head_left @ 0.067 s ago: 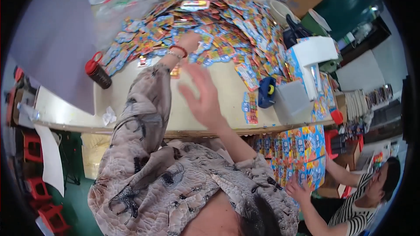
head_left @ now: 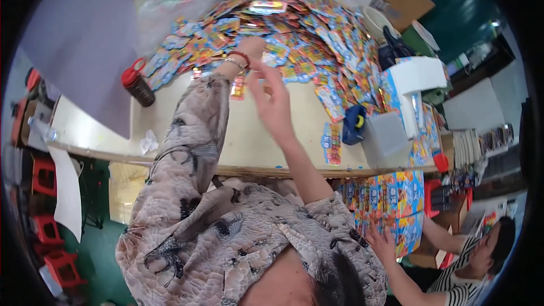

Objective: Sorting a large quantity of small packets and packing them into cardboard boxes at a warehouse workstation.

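Has the bare left hand (head_left: 253,48) stretched across the cream-coloured tabletop (head_left: 255,147) to the wide heap of flat, glossy, multicoloured packets (head_left: 317,45) banked along the back, with a red bracelet (head_left: 240,55) and a silvery bracelet (head_left: 235,63) around the wrist. Cannot tell whether loose or clamped on a packet. Holds the blurred, bare right hand (head_left: 273,99) near the left wrist, fingers partly bent; cannot tell touching from apart there, nor any grip. Has a small orange-and-yellow packet (head_left: 237,89) lying between left wrist and right hand, and a long blue-and-red packet (head_left: 331,143) flat near the front edge, just beside a dark blue tape dispenser (head_left: 352,130) and a translucent plastic box (head_left: 386,139). Has a dark bottle with a red looped lid (head_left: 139,89) and a crumpled white tissue (head_left: 149,142) at left. Has a co-worker (head_left: 411,280) in a striped top at lower right, beside blue-and-orange packet sheets (head_left: 394,195).
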`<state>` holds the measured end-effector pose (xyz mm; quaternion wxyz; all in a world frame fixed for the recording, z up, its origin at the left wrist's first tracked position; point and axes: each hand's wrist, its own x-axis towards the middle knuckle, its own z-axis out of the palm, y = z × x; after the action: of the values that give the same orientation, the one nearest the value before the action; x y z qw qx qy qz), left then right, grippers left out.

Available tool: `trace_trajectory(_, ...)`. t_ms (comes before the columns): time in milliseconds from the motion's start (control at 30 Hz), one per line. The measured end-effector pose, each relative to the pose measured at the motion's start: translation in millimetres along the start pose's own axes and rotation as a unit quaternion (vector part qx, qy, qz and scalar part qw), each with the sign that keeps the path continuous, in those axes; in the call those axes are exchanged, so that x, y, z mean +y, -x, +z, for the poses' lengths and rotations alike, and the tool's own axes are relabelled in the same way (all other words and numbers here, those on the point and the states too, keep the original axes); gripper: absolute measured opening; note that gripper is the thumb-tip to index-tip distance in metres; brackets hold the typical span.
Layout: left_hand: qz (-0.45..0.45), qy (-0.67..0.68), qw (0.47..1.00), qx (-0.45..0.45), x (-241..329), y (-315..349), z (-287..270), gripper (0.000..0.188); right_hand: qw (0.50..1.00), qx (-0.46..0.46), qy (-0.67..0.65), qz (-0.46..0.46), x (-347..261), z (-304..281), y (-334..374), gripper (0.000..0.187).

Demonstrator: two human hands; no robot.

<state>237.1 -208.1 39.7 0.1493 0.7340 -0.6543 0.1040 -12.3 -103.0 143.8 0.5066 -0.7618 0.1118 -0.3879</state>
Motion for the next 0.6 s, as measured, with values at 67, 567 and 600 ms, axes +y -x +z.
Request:
trace_trajectory(67, -0.071, -0.019, 0.997, -0.036, 6.5, -5.4, -20.4, 0.020, 0.987, -0.002, -0.122, 0.106, 19.3, 2.6, -8.0, 0.040)
trace_trajectory(567, -0.362, -0.212, 0.900, 0.116, -168.0, 143.0, -40.6, 0.019, 0.932, -0.251, -0.200, 0.170, -37.3, 120.1, 1.5, 0.034)
trace_trajectory(600, -0.240, -0.218, 0.945, -0.038, -88.4, 76.4, -14.1, 0.018, 0.969, -0.193, -0.100, 0.120, -3.7, 81.0, -14.7, 0.030)
